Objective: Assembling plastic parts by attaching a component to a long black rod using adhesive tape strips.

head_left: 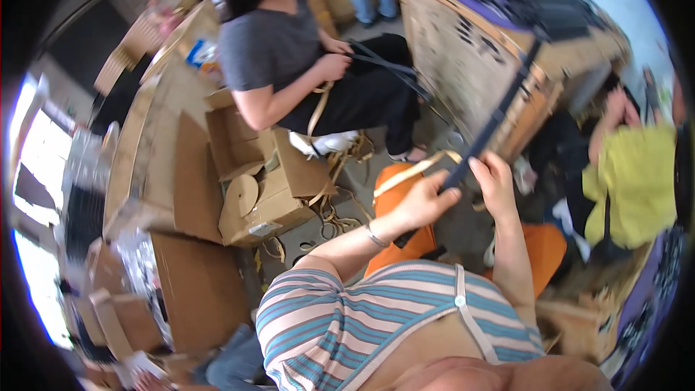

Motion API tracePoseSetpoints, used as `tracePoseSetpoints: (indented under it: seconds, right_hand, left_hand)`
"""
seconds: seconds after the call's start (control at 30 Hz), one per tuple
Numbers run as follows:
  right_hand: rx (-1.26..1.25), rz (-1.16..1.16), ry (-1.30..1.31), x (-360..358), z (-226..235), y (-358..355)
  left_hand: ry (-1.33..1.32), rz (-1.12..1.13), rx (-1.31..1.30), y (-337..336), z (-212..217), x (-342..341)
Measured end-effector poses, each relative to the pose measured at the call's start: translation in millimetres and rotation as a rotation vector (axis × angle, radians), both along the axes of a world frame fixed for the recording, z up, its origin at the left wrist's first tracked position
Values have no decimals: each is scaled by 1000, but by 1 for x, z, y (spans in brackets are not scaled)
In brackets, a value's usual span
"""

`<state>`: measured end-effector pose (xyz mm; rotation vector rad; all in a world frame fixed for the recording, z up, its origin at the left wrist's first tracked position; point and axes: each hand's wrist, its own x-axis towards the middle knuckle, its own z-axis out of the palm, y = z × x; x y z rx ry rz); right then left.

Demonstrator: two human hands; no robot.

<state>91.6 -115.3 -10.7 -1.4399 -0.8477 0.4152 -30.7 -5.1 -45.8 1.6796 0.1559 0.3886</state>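
A long dark strap (498, 114) runs slantwise through both my hands, its upper end reaching toward the wooden crate. My left hand (426, 204) is closed round its lower part, thumb on top. Just above, my right hand (494, 179) pinches the strap between thumb and fingers. A narrow tan strip (414, 174) curves beside my left hand, over my orange-clad knee (397, 182); I cannot tell whether that hand holds it too. Below my left hand the strap's lower end is partly hidden.
Ahead sits a person (271, 58) handling dark straps (387, 65). An open cardboard box (271, 206) and tangled tan strips (334, 210) lie at left. The wooden crate (463, 51) carries a dark pile. Another person's hand (621, 107) shows at right near a yellow-green cloth (637, 185).
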Motion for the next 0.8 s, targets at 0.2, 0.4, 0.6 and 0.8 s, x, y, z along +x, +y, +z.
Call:
tracePoseSetpoints:
  seconds: [0.2,0.4,0.6,0.8]
  right_hand:
    - [95,35,116,-17,-1,7]
    - [138,-91,-14,-1,18,12]
    - [205,-27,64,8,27,33]
    - [221,-37,80,9,21,24]
  left_hand:
    - [280,-140,-367,-4,42,-29]
    - [194,-489,-631,17,41,-16]
    - [18,-637,-963,40,41,-19]
    - [39,-724,-979,39,34,-12]
